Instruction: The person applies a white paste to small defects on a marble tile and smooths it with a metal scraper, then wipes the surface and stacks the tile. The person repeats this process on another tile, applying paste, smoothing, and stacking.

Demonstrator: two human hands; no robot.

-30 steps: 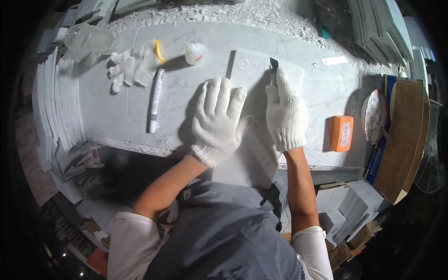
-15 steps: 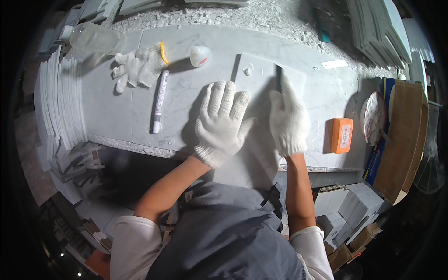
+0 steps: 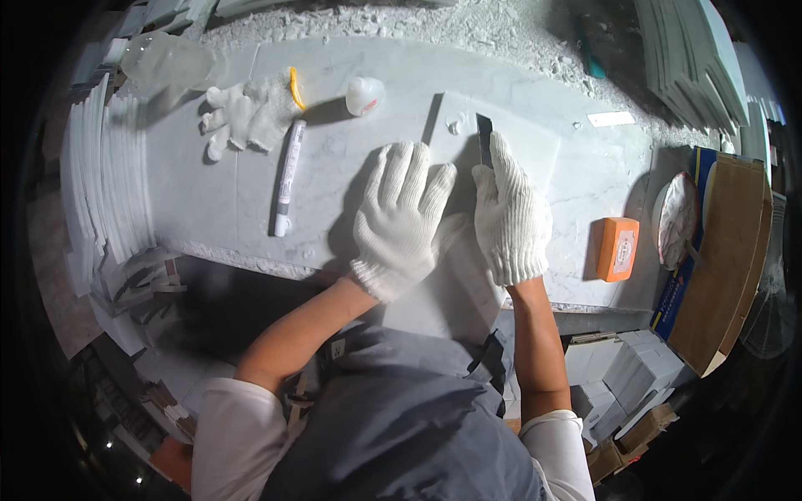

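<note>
A pale stone slab lies on the marble worktop, its near end overhanging the front edge by my waist. My left hand, in a white knit glove, rests flat on the slab's left side with its fingers stretched out. My right hand, gloved alike, grips a thin dark flat strip, like a scraper blade, over the slab's right half. The index finger lies along the blade; its lower part is hidden by the hand. A small whitish blob sits on the slab's far end.
Left of the slab are a marker, a spare glove and a small translucent bottle. An orange box, a plate of white paste and a cardboard box stand right. Tile stacks flank the worktop; rubble lies behind.
My right hand has moved a little left across the slab, and the blade has turned so that more of its dark face shows. My left hand stays flat on the slab.
</note>
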